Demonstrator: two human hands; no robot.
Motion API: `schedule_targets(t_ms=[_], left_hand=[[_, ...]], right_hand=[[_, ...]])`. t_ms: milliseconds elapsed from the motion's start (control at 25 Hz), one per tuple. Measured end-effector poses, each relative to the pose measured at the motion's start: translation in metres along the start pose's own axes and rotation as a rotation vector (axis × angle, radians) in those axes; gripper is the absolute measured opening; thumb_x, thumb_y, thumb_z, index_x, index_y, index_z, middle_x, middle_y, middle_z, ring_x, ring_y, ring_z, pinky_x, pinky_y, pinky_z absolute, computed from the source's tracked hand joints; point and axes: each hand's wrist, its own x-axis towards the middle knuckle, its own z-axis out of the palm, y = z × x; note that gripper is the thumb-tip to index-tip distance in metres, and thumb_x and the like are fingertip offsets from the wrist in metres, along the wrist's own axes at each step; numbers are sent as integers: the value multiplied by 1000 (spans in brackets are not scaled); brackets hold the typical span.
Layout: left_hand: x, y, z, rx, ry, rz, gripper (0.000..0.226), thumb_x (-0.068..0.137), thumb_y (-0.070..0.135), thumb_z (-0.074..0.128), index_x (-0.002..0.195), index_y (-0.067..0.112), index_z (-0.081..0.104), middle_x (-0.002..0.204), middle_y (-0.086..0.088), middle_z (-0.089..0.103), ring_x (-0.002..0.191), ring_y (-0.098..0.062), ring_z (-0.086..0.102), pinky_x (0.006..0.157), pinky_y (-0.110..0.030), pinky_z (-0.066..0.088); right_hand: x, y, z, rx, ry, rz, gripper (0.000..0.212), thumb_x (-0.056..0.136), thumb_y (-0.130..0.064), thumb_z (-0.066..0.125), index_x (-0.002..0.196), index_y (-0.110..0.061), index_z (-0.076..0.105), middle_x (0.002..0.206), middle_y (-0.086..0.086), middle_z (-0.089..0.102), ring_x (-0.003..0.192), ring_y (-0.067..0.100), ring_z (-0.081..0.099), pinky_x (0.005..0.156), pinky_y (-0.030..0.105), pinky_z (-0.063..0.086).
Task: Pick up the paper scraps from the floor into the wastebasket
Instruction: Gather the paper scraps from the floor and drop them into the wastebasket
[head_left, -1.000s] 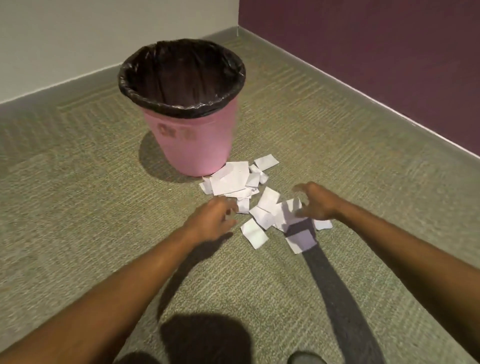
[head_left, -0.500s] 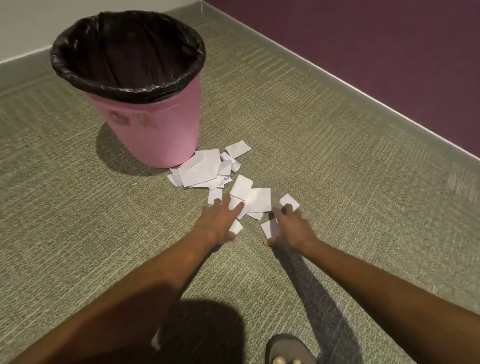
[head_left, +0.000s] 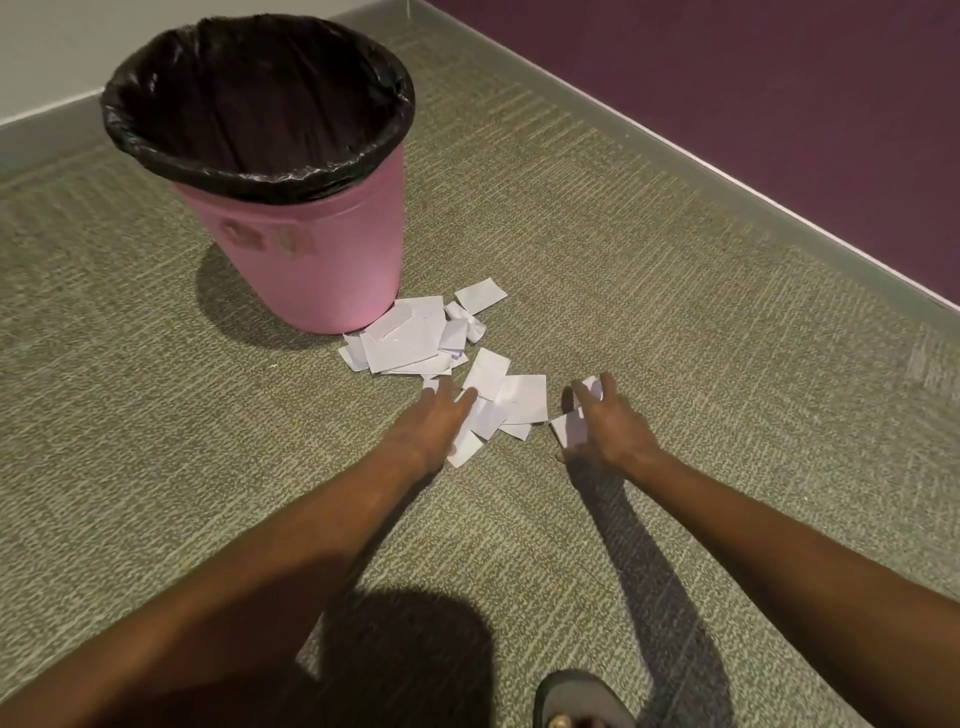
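A pink wastebasket (head_left: 332, 260) with a black liner stands upright on the carpet. Several white paper scraps (head_left: 410, 343) lie in a pile at its right foot, and more scraps (head_left: 519, 397) are spread a little nearer to me. My left hand (head_left: 434, 423) lies flat on the near scraps with its fingers spread. My right hand (head_left: 605, 423) curls around a couple of white scraps (head_left: 569, 428) at the right end of the spread, fingers closing on them against the floor.
The floor is green-grey carpet (head_left: 649, 270). A purple wall (head_left: 779, 104) with a pale baseboard runs along the right, and a white wall (head_left: 47, 47) lies behind the basket. A foot in a dark sandal (head_left: 579, 701) is at the bottom edge.
Both hands came down onto the near scraps. My right hand has curled around the rightmost pieces and my left hand now presses flat on the spread. The view shifted slightly.
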Motion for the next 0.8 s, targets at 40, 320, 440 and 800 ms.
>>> schedule_targets(t_ms=[40, 320, 440, 800], left_hand=[[2, 0, -2, 5, -19, -20, 88, 80, 6, 73, 149, 17, 20, 150, -22, 22, 125, -39, 43, 93, -46, 50], [9, -10, -5, 57, -56, 4, 66, 79, 30, 77, 133, 15, 42, 146, -13, 32, 124, -35, 42, 96, -48, 47], [9, -13, -8, 71, -38, 16, 74, 77, 35, 77, 138, 17, 38, 148, -14, 29, 127, -35, 39, 100, -49, 44], [16, -17, -14, 105, -95, 37, 83, 75, 42, 77, 141, 17, 35, 148, -16, 30, 132, -34, 33, 107, -48, 36]], right_hand=[[5, 4, -1, -23, -12, 0, 105, 68, -52, 81, 148, -23, 20, 157, 17, 11, 131, 41, 39, 102, 54, 42], [24, 18, -2, 50, -71, -74, 79, 73, -48, 78, 138, -27, 38, 149, 6, 33, 129, 38, 38, 98, 55, 46], [25, 23, -2, 75, 8, -83, 62, 80, -32, 74, 134, -22, 46, 133, 10, 46, 119, 37, 48, 92, 49, 51], [28, 29, -12, 112, -11, -53, 61, 76, -37, 79, 128, -22, 51, 123, 9, 51, 109, 31, 55, 88, 45, 53]])
